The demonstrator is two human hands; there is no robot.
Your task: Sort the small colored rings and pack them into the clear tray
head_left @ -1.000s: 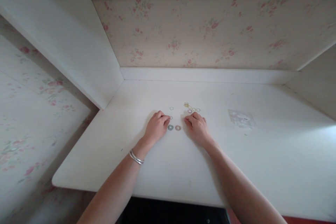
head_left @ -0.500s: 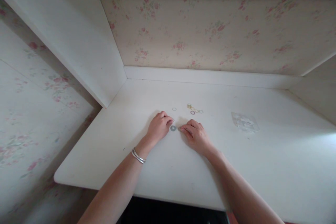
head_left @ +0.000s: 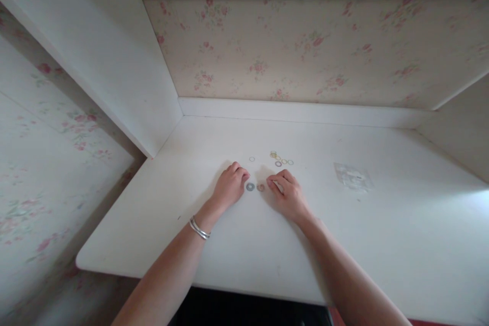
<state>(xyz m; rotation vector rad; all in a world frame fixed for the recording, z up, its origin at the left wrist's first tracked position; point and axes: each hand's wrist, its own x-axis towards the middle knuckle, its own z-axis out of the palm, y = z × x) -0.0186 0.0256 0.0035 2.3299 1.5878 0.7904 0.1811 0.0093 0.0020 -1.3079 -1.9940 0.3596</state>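
Left hand (head_left: pixel 228 188), right hand (head_left: pixel 288 192): palms down, fingers curled, close together.

White desk (head_left: pixel 237 244) in an alcove, floral wallpaper (head_left: pixel 305 46) behind.

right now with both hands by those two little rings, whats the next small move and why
Probably pinch the reddish ring with the right hand: its fingertips rest just beside it, while the left hand sits by the grey ring. Both rings lie flat and free on the white table.

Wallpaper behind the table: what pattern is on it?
Small pink flowers on cream wallpaper, clearest in the head view.
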